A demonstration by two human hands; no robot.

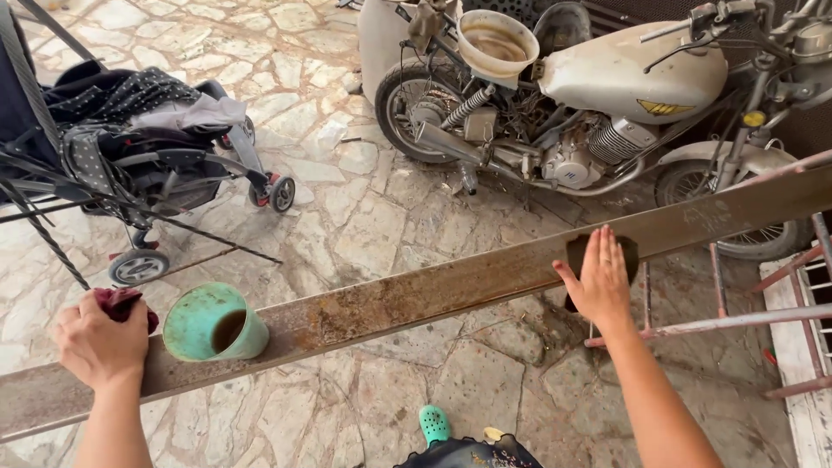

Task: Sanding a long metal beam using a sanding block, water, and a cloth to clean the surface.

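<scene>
A long, flat, rusty steel bar [416, 295] runs slantwise across the whole view, from low beside the left hand up past the right hand to the far edge. Beyond the right hand stands an old cream-white motorcycle [607, 95], parked on a floor of irregular pale stone slabs [364, 217], with a cream plastic bowl [497, 43] resting where its seat would be. Beyond the left hand stands a dark fabric pushchair [147, 147] with small grey wheels. Outside the right hand, a faded red metal frame [737, 321] holds up the higher end of the bar.

The right hand [598, 282] lies flat on the bar with fingers straight and together, palm pressing the metal, gripping nothing. The left hand [100, 338] is closed around a crumpled dark red cloth [121, 303], which it presses against the lower end of the bar. Just beside that hand, towards the right one, a turquoise plastic cup [217, 325] lies tipped on the bar, mouth facing the camera. Below the bar, between the two forearms, a green clog [433, 425] shows on the stones.
</scene>
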